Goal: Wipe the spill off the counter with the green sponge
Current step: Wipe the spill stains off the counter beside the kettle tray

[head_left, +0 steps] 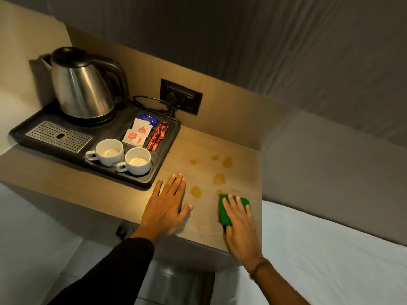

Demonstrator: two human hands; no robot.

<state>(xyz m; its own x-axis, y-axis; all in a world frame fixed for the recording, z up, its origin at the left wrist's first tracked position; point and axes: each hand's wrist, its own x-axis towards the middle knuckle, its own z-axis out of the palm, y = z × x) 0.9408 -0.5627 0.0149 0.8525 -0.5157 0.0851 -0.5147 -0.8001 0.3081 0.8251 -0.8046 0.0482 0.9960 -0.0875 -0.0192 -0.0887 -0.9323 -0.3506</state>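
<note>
The right hand (239, 221) presses flat on the green sponge (224, 211) at the counter's (207, 227) near right; the left hand (168, 203) rests open, empty. Amber spill (219, 178) spots lie just beyond, mostly unwiped. Tray (154, 179) sits far left.

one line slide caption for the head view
Right hand presses green sponge toward amber spill on counter; left hand rests flat.
</note>
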